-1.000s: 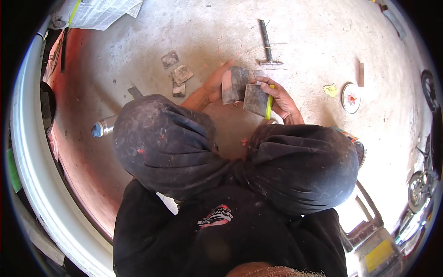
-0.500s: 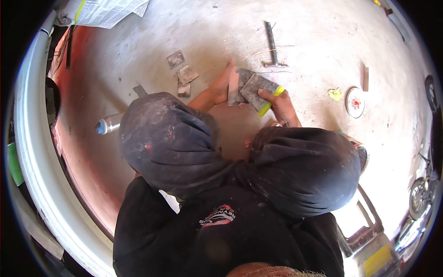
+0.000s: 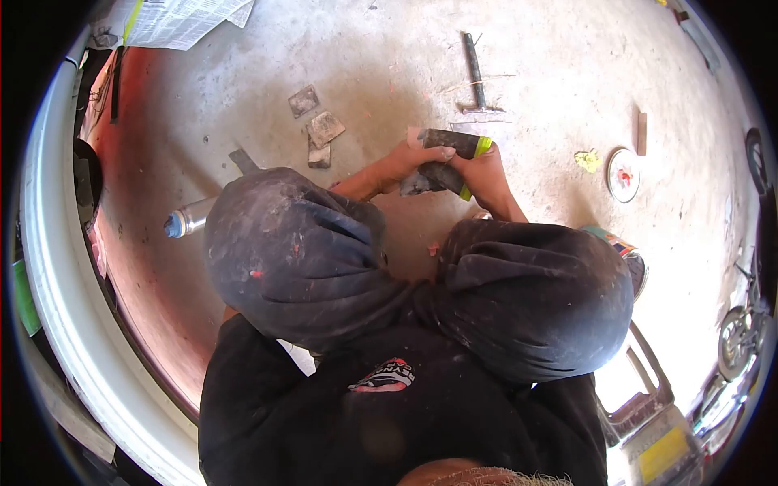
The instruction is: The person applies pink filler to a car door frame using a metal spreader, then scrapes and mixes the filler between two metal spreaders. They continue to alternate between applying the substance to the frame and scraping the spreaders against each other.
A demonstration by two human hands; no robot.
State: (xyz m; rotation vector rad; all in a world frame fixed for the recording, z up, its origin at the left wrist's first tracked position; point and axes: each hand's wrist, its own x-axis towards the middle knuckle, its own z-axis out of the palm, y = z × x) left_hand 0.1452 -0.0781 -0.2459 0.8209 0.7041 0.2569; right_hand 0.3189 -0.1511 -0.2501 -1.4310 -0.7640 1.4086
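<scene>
Between my knees, both hands meet over a flat sanding block with a yellow-green edge [image 3: 484, 146] and a dark, sandpaper-like sheet [image 3: 454, 142]. My left hand [image 3: 401, 162] grips the left side, its thumb reaching across the top. Closed on the right side, my right hand [image 3: 484, 174] presses its thumb near the middle, close to the left thumb. Dark surface shows above and below the thumbs. Whether the sheet goes fully around the block is hidden by my fingers.
Several worn grey squares [image 3: 327, 128] lie left of my hands. A hammer-like tool [image 3: 475, 73] lies beyond them. To the right are a round lid [image 3: 623, 175], a yellow crumpled scrap [image 3: 587, 161] and a can [image 3: 636, 271]. A spray can [image 3: 190, 217] lies by my left knee.
My left hand has come over the top of the sheet and block, and my right thumb has moved inward to meet it. The block's broad grey face is now mostly covered.
</scene>
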